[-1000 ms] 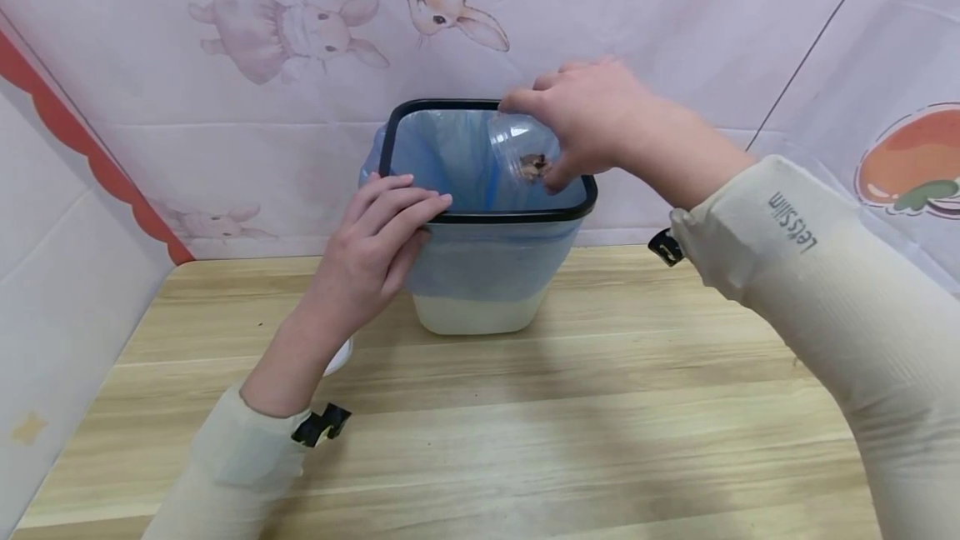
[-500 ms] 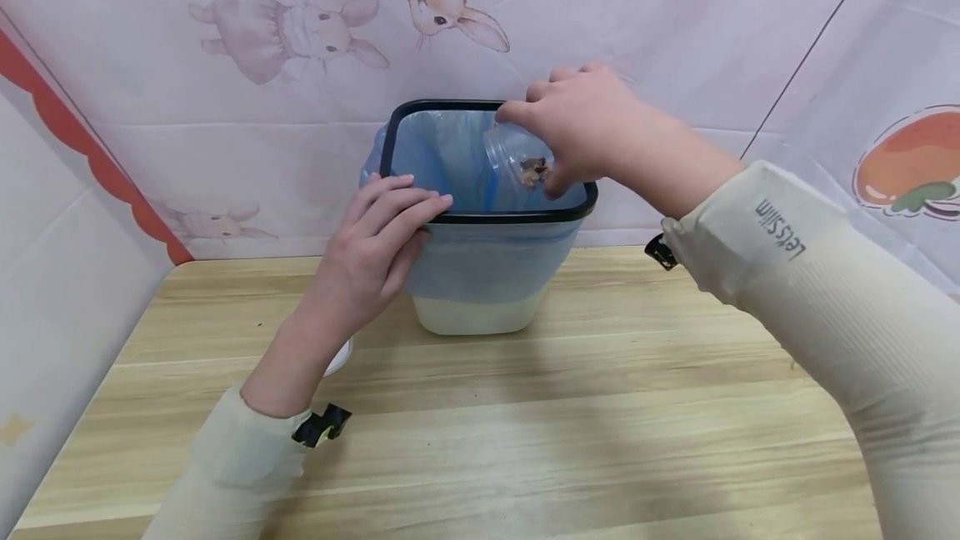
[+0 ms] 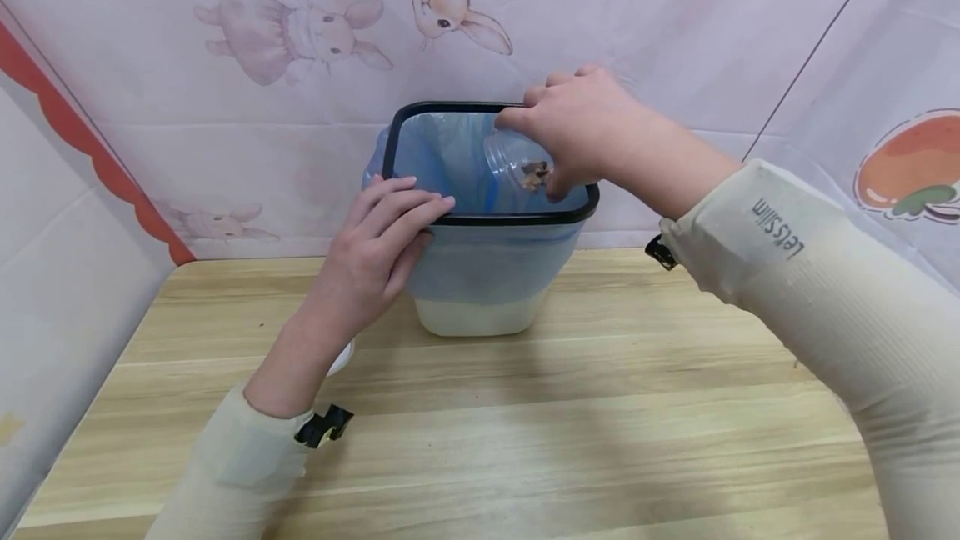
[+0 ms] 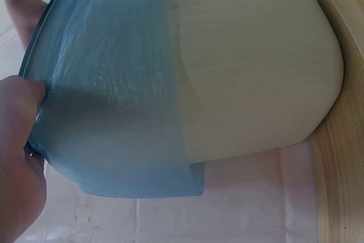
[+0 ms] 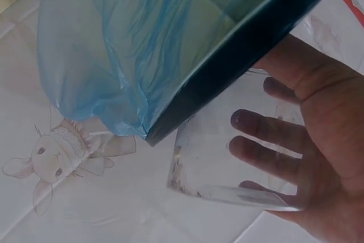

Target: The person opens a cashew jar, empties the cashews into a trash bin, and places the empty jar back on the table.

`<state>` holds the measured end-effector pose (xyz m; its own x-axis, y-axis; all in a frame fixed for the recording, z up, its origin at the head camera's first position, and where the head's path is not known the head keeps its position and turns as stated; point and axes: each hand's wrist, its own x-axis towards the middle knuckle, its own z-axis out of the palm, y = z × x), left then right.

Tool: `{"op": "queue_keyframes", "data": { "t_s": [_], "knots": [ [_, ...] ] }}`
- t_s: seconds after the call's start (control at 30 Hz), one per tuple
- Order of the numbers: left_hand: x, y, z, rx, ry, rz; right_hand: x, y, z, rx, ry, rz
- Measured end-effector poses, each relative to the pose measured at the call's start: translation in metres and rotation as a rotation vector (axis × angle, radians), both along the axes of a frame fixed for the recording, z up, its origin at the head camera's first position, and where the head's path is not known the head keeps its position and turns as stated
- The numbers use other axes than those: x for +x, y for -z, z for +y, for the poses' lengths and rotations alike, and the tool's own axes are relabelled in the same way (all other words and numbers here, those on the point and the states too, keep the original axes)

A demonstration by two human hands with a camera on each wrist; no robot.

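A cream trash bin (image 3: 480,317) with a black rim (image 3: 517,218) stands upright on the wooden table, lined with a blue plastic bag (image 3: 491,261) folded over its outside. My left hand (image 3: 371,244) holds the rim at the near left corner, fingers over the top and thumb against the bag outside. Over the bin's right side, my right hand (image 3: 581,127) grips a clear plastic jar (image 5: 213,163), tipped with its mouth toward the left. Small brown and dark scraps (image 3: 535,176) lie inside the jar. The bottom of the bag is hidden.
Behind the bin hangs a pale pink sheet (image 3: 300,148) printed with rabbits. A small white round edge (image 3: 341,358), perhaps a lid, shows on the table (image 3: 600,440) beside my left wrist. A red scalloped border (image 3: 112,177) runs down the left side.
Since a second ago my right hand has shifted slightly left and down with the tipped jar, and the scraps in it have moved a little. My left hand stays on the rim.
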<state>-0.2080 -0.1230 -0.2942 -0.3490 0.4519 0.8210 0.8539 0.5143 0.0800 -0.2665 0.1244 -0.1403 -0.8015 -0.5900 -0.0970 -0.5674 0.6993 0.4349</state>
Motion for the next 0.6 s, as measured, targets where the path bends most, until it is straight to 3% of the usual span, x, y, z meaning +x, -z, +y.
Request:
{"op": "queue_keyframes", "data": {
  "t_s": [0.33,0.6],
  "knots": [
    [0.0,0.002,0.0,0.003,-0.004,-0.001,0.001,-0.012,0.0,0.0,-0.1,0.087],
    [0.001,0.002,-0.001,0.005,-0.005,-0.018,0.003,-0.015,-0.002,0.047,-0.127,0.119]
  ]
}}
